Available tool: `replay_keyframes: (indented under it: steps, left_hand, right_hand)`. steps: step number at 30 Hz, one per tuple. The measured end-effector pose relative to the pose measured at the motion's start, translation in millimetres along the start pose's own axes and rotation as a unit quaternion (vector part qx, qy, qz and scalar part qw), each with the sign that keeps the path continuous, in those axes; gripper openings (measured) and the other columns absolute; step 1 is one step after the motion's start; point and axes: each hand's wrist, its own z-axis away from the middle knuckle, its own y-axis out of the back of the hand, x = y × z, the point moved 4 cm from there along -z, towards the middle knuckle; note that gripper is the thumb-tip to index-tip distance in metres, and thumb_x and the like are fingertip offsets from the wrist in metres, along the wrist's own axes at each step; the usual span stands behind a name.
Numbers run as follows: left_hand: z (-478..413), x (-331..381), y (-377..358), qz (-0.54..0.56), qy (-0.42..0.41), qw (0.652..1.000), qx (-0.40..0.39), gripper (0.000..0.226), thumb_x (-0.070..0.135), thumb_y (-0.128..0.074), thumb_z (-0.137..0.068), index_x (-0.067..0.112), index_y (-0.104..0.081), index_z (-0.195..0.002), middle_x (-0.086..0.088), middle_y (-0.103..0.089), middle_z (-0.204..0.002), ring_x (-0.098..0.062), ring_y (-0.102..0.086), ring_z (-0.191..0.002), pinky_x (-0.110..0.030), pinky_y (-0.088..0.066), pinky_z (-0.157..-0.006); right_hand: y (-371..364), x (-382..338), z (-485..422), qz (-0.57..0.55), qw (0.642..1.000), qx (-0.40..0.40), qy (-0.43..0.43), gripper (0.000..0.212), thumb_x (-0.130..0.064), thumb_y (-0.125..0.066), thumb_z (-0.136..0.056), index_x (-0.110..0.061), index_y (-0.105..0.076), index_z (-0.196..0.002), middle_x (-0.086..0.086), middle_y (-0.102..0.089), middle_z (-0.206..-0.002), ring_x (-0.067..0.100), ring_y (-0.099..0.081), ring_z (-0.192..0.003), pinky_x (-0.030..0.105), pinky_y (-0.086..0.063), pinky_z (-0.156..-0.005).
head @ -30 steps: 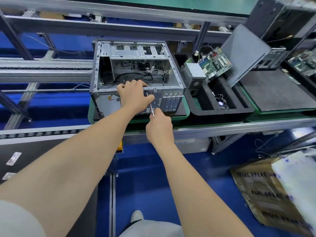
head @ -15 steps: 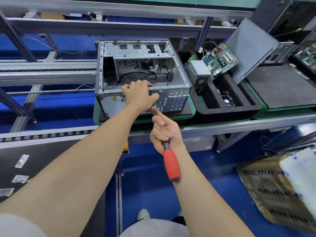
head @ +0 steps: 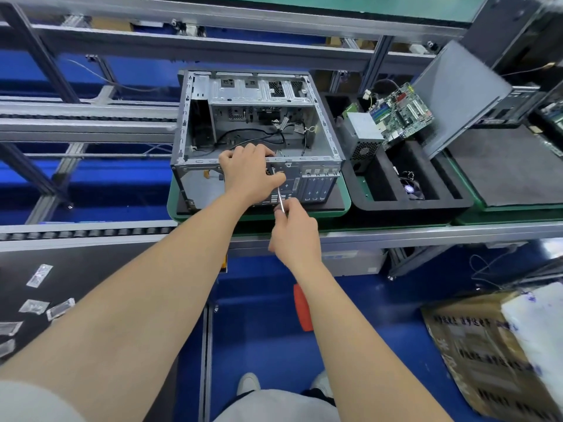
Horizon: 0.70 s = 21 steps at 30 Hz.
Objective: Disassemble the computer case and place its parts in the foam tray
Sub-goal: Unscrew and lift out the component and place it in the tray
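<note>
The computer case lies on its side with the open face up, on a green carrier plate at the near edge of the conveyor line. It is mostly gutted, with only a few loose black cables left inside. As stamped sheet steel it should be stiff and fairly light but bulky, with thin edges that may cut. The folded rims are the best places to hold it.

The left hand does just that, its grip curled over the near top rim to steady the shell. The right hand has its grip clamped round a red-handled screwdriver, whose thin shaft points up at the rear panel. The left hand hides the tip, so it is probably on a screw there.

Just to the right, the black foam tray holds the power supply, the motherboard and a small fan. A grey side panel leans at its far end.
</note>
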Motion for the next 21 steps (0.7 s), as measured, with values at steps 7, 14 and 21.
replay_keyframes:
  steps: [7, 14, 21]
  left_hand:
    - [-3, -1, -1, 0.017, 0.013, 1.000, -0.012, 0.052, 0.059, -0.049, -0.077, 0.032, -0.061, -0.121, 0.007, -0.060, -0.111, -0.022, -0.052, -0.113, -0.044, -0.026, -0.096]
    - [-3, -1, 0, 0.014, 0.010, 0.999, -0.027, 0.053, 0.058, -0.048, -0.076, 0.034, -0.060, -0.122, 0.011, -0.053, -0.107, -0.020, -0.050, -0.113, -0.042, -0.024, -0.095]
    - [-2, -1, -1, 0.014, 0.010, 1.000, -0.016, 0.058, 0.064, -0.055, -0.075, 0.034, -0.061, -0.123, 0.008, -0.061, -0.116, -0.020, -0.051, -0.118, -0.042, -0.025, -0.099]
  right_hand:
    - [-6, 1, 11, -0.700, 0.642, -0.278, -0.146, 0.031, -0.021, -0.038, -0.113, -0.004, -0.061, -0.124, 0.003, -0.058, -0.062, 0.006, -0.037, -0.033, 0.020, -0.036, -0.033]
    - [-9, -4, 15, -0.724, 0.616, -0.271, -0.155, 0.032, -0.020, -0.035, -0.114, -0.003, -0.059, -0.128, 0.000, -0.053, -0.060, 0.005, -0.026, -0.027, 0.018, -0.029, -0.027]
    - [15, 2, 5, 0.023, 0.999, -0.026, 0.017, 0.006, -0.021, -0.042, -0.111, -0.023, -0.048, -0.113, 0.012, -0.065, -0.072, 0.022, -0.053, -0.051, 0.033, -0.042, -0.047]
